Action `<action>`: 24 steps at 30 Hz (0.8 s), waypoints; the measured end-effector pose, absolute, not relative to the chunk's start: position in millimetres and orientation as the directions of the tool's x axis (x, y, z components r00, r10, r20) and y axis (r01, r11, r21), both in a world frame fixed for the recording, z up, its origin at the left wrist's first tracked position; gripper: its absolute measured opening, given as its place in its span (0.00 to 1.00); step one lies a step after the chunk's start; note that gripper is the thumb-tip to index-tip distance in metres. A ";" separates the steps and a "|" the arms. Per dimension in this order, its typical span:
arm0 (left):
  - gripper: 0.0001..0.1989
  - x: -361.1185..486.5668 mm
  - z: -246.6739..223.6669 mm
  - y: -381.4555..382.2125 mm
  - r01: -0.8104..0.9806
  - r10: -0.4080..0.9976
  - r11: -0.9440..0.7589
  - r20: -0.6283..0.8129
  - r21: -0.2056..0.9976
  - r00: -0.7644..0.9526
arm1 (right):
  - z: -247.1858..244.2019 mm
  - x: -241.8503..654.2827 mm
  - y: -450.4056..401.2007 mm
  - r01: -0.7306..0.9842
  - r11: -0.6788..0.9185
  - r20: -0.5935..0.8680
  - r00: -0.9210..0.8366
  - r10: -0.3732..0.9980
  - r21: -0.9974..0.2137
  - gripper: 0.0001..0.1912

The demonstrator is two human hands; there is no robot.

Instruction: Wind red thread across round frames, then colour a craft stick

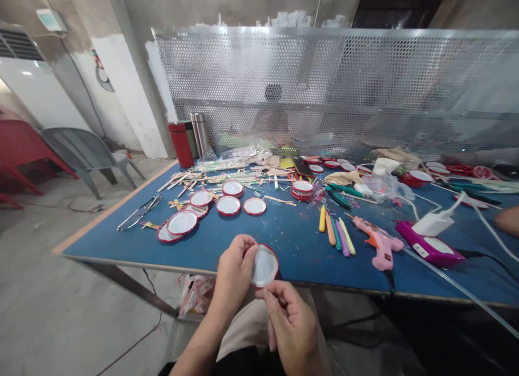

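Note:
In front of me, at the table's near edge, a round white disc with a red rim (265, 266) is held up. My left hand (239, 265) pinches it at its upper left edge between thumb and fingers. Just below the disc's lower edge, my right hand (290, 314) has thumb and forefinger pressed together. A bit of red shows at those fingertips, but what they grip is too small to make out. Similar red-rimmed discs lie beyond: a single one (255, 206), a pair overlapping (182, 222) at the left, and a red-sided stack (302, 190).
Crayon-like sticks (339, 235), a pink glue gun (379, 240) and a purple power strip (425, 245) lie right on the blue table (133, 243). Glasses (140, 213), wooden sticks (188, 182) and a red flask (181, 145) are left. A perforated metal screen (324, 84) stands behind. Another person's hand (507, 221) shows far right.

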State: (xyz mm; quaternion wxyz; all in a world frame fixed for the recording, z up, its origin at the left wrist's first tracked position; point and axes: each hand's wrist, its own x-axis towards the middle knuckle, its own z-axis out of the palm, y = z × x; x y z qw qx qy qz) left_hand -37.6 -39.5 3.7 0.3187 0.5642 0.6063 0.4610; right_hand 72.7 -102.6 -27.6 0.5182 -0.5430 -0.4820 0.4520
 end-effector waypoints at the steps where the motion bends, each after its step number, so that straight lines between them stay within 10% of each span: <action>1: 0.06 -37.7 3.0 -39.2 0.390 0.976 -0.062 0.138 0.919 -0.168 | -28.4 70.6 -103.5 0.024 -0.047 -0.045 0.098 0.994 -0.999 0.16; 24: 0.06 -37.8 -3.1 -34.5 0.342 0.964 -0.091 0.169 0.935 -0.207 | -51.2 69.5 -106.4 -0.388 -0.134 -0.199 0.134 0.971 -0.912 0.20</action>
